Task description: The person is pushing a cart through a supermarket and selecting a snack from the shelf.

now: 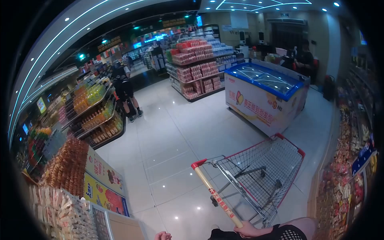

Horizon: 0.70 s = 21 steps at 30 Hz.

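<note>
A metal shopping cart (256, 172) with red corner caps stands in front of me, slanting off to the right. Its wire basket holds nothing that I can see. My right hand (247, 229) is closed around the near end of the cart's beige handle bar (218, 198), which carries red lettering. At the bottom edge my left hand (163, 235) shows only in part, away from the handle. Its fingers are curled in, and no object is visible in them.
A blue-rimmed chest freezer (256, 100) stands beyond the cart. Packaged goods fill the right-hand shelves (340, 172). Stacked packs (196, 64) and a bottle display (92, 108) stand farther back, with a person (125, 90) beside the bottles. Piled snacks (64, 168) rise at left.
</note>
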Tool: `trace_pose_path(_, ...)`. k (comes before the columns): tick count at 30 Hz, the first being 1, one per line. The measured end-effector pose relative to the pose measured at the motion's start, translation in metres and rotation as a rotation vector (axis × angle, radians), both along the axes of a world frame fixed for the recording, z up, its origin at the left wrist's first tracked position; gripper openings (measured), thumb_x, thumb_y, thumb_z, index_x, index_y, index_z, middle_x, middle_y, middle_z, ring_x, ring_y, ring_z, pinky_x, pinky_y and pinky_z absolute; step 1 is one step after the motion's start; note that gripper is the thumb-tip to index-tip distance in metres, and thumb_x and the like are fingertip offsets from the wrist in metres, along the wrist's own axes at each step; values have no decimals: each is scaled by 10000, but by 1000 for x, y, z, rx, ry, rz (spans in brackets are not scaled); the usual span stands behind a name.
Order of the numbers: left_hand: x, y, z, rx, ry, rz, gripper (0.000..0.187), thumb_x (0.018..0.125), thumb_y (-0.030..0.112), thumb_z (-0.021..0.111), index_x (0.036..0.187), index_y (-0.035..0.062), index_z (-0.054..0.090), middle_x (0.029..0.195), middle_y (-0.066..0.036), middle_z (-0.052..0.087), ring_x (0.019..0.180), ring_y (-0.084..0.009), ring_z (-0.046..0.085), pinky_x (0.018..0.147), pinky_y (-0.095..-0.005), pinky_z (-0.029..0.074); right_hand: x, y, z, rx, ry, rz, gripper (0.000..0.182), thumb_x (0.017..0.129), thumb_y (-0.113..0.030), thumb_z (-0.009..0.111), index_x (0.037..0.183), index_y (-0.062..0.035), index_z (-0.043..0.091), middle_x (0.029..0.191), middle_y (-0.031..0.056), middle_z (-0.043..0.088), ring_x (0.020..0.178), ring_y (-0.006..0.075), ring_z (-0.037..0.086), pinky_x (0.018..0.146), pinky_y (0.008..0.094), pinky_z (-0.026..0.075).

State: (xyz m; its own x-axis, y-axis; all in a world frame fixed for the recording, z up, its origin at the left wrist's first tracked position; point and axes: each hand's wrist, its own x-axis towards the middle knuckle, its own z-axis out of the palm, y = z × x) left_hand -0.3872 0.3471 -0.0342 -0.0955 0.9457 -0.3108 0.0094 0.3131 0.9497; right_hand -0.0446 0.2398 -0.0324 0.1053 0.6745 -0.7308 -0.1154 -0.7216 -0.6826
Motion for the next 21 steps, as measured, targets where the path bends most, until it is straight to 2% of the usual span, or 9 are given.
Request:
trace_pose_path(3, 5, 57, 15, 94, 77, -193, 412, 894, 294, 527, 1100, -62, 512, 960, -158, 601, 899, -212, 590, 827, -323, 459, -5, 13, -17, 74, 43, -73, 118, 793, -121, 599, 750, -32, 534, 510, 2, 463, 369, 79, 421, 342, 234, 338)
trace_pose_path(6, 32, 113, 30, 116, 110, -326, 378, 909, 263, 503, 1094, -67, 516, 989, -169, 596, 918, -217, 588, 833, -323, 457, -9, 34, -3, 93, -107, -69, 152, 790, -174, 611, 781, -42, 535, 512, -2, 463, 380, 82, 435, 346, 228, 343)
trace_pose_path(9, 55, 172, 10, 177, 61, -500, 347, 915, 246, 496, 1081, -56, 531, 1012, -152, 590, 942, -221, 580, 847, -331, 450, -15, 50, 14, 84, -194, -112, 225, 776, -258, 625, 818, -51, 546, 523, 14, 489, 391, 87, 461, 358, 233, 360)
trace_pose_path(11, 83, 200, 18, 302, 212, -677, 339, 895, 287, 493, 1044, -6, 579, 946, -149, 625, 881, -259, 607, 786, -354, 469, -21, 56, 21, 29, -453, -18, 318, 766, -341, 620, 872, -47, 564, 597, 61, 572, 468, 176, 549, 442, 306, 438)
trace_pose_path(12, 94, 219, 7, 310, 170, -738, 286, 878, 232, 523, 1025, -10, 562, 915, -129, 626, 857, -218, 609, 774, -330, 480, -24, 55, 14, 6, -452, -45, 318, 766, -341, 620, 872, -47, 564, 597, 61, 572, 468, 176, 549, 442, 306, 438)
trace_pose_path(14, 110, 245, 14, 350, 148, -892, 246, 850, 180, 567, 1009, -7, 550, 900, -112, 624, 856, -193, 606, 779, -322, 482, -30, 49, -4, 37, -794, 28, 330, 748, -319, 615, 942, -58, 555, 717, 140, 610, 671, 302, 615, 600, 405, 491)
trace_pose_path(16, 118, 257, 40, 342, 173, -1010, 252, 839, 183, 581, 1011, 0, 554, 917, -116, 622, 880, -210, 602, 795, -337, 473, -43, 45, 18, -126, -787, -10, 383, 730, -392, 601, 938, -71, 579, 768, 136, 624, 733, 305, 614, 646, 395, 486)
trace_pose_path(17, 120, 272, 47, 479, 216, -1111, 265, 823, 181, 593, 1015, 4, 550, 934, -130, 609, 906, -237, 587, 808, -350, 460, -51, 54, 25, -234, -797, -45, 441, 713, -466, 588, 934, -85, 603, 819, 132, 638, 794, 309, 613, 691, 384, 481)
trace_pose_path(21, 132, 311, 72, 843, 213, -1301, 311, 783, 178, 614, 1028, 6, 531, 1002, -161, 560, 1001, -318, 516, 860, -395, 406, -77, 48, 11, -321, -895, -38, 399, 706, -455, 625, 885, -98, 620, 778, 128, 632, 760, 300, 617, 671, 398, 482)
